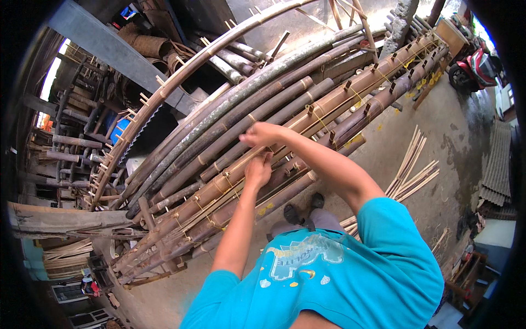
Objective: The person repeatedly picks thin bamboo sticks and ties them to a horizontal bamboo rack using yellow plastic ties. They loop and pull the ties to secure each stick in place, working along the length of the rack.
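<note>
Two long brown bamboo poles run side by side in front of me; the far pole (298, 122) and the near pole (350, 127) carry short upright pegs (310, 109). Thin yellow cord (226, 180) is looped around them at several places. My left hand (258, 170) is closed low against the far pole, fingers curled at its side. Just beyond it, my right hand (262, 135) is closed in a pinch above the same pole. What either hand grips is too small or too hidden to make out.
More bamboo poles (219, 129) lie stacked beyond the work. A curved bamboo rail with pegs (159, 93) arches behind them. Split bamboo strips (411, 170) lie on the floor at right. A red motorcycle (482, 66) stands at far right, and a timber beam (71, 218) at left.
</note>
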Motion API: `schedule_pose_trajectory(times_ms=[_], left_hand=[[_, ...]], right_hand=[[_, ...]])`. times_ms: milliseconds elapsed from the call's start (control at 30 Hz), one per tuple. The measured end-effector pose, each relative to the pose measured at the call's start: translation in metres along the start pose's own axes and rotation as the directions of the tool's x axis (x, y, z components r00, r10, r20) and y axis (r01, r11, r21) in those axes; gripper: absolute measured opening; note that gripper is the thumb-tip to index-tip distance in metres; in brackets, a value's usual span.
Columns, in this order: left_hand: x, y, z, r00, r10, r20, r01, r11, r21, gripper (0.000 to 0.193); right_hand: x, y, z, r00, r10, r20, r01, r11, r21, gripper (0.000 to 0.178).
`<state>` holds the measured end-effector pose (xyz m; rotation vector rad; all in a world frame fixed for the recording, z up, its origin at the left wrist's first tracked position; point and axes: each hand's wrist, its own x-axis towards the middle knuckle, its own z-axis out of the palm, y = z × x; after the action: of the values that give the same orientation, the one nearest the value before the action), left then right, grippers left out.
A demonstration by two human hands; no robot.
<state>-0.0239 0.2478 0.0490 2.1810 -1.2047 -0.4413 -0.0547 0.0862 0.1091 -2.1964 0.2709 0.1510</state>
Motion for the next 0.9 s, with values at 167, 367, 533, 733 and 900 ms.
schedule_pose_trajectory(times_ms=[167,367,533,733,900], left_hand=[[0.002,-0.01,-0.001,0.998,-0.048,0.044,0.05,0.997,-0.057,0.032],[0.038,0.027,-0.01,0.997,-0.069,-0.036,0.051,0.929,-0.366,0.029],[0.127,-0.071,0.008,0.922,0.152,-0.355,-0.189,0.979,-0.071,0.029],[0.112,-0.093,-0.017,0.995,-0.07,0.076,0.083,0.981,-0.176,0.037],[-0.008,-0.11,-0.107,0.996,-0.091,0.002,0.087,0.953,0.29,0.026]], right_hand=[[-0.131,-0.005,0.047,0.907,-0.394,0.152,0.315,0.871,0.377,0.038],[-0.147,0.028,0.13,0.988,-0.125,-0.093,0.143,0.964,0.224,0.04],[-0.155,0.031,0.138,0.955,-0.25,-0.16,0.195,0.935,-0.298,0.035],[-0.149,-0.004,0.155,0.946,-0.116,-0.303,-0.028,0.902,-0.432,0.019],[-0.129,-0.042,0.243,0.976,0.143,-0.165,0.014,0.715,0.699,0.018]])
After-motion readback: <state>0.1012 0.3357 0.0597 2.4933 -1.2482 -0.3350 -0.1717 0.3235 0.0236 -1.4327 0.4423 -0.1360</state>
